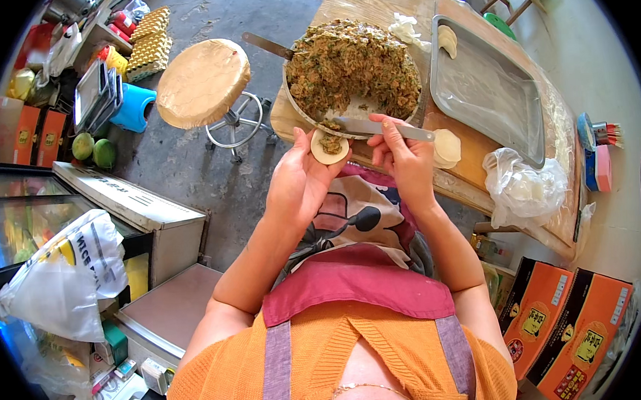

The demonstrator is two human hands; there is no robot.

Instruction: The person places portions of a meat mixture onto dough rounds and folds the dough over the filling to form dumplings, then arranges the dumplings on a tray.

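Note:
My left hand (300,174) holds a round dough wrapper (323,155) on its fingers, with some filling (330,143) on it. In my right hand (402,152) is a flat metal spatula (382,128), its blade end at the filling on the wrapper. Just beyond both hands stands a wide round metal pan (292,99) heaped with chopped filling (354,62). A second flat metal tool (266,45) leans out over the pan's left rim. Right of my right hand lies a stack of round wrappers (446,149). Farther right, a grey metal tray (433,80) holds folded dumplings (447,41) at its far left corner.
The floury wooden table (560,209) bears a clear plastic bag (526,184) with pale dough at the right. A round-topped stool (203,82) stands left of the table. Orange boxes (578,344) stand at lower right; a glass-topped freezer (33,215) is at left.

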